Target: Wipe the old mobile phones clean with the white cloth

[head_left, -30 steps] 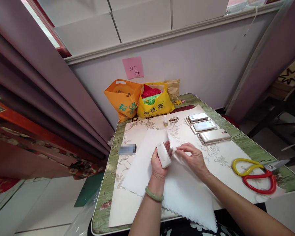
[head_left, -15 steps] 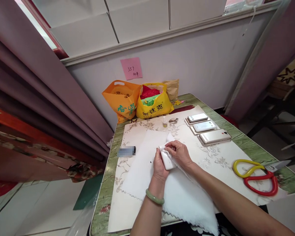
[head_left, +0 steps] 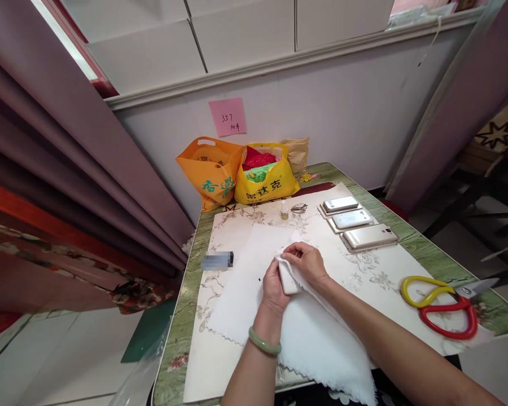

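My left hand (head_left: pixel 274 288), with a green bangle at its wrist, grips a white phone (head_left: pixel 288 283) by its left side. My right hand (head_left: pixel 310 263) pinches a fold of white cloth (head_left: pixel 322 338) against the phone's upper end. From there the cloth hangs down over the front of the table, its edge wavy. Part of the phone is covered by the cloth and the right fingers. Beneath both hands lies a second white sheet (head_left: pixel 241 287), bearing a small dark speck.
Several phones (head_left: pixel 370 237) lie in a row at the right. Large scissors (head_left: pixel 449 304) with yellow and red handles rest near the right edge. A small bottle (head_left: pixel 284 211), glasses (head_left: pixel 299 208) and bags (head_left: pixel 266 180) stand toward the wall. A blurred-out rectangular item (head_left: pixel 217 260) is left.
My right fingers and the cloth have shifted slightly toward the phone's upper left corner. The cloth now covers more of that end. My left hand keeps its hold.
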Tool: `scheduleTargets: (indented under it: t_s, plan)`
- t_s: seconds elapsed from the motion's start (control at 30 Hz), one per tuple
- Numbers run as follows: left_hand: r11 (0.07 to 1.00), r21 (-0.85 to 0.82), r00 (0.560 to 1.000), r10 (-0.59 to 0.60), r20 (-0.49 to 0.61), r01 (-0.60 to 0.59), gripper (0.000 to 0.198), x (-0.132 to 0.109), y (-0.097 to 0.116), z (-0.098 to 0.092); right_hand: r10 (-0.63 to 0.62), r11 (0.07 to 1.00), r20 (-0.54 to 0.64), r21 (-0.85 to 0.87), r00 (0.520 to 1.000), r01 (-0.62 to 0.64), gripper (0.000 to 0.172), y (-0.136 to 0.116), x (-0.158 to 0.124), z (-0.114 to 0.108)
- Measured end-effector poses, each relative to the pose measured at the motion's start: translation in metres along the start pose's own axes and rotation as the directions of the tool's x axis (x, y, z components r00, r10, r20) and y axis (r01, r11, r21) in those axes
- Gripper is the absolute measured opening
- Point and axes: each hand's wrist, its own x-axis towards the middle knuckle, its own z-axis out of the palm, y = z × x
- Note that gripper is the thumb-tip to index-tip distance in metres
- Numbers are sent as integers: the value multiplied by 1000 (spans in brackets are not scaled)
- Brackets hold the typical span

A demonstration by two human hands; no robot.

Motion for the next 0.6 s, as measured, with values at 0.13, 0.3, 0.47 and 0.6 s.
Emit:
scheduleTargets:
  t_s: [0.13, 0.3, 0.47, 0.6]
  plan:
    - [1000, 4, 1000, -2, 4, 2, 28, -2, -1, -2, -56, 997, -90, -62, 994, 51, 18, 1, -8, 1]
    - [1000, -22, 999, -20, 25, 20, 27, 2, 0, -4, -166, 982, 137, -72, 976, 177, 14, 6, -51, -14]
    - [999, 4, 999, -39, -6, 39, 25, 6, 0, -5, -115, 986, 115, -104, 987, 127, 14, 2, -37, -9]
    - [999, 27, 999, -19, -31, 20, 25, 5, -1, -6, -70, 983, -18, -170, 997, 66, 15, -5, 2, 7]
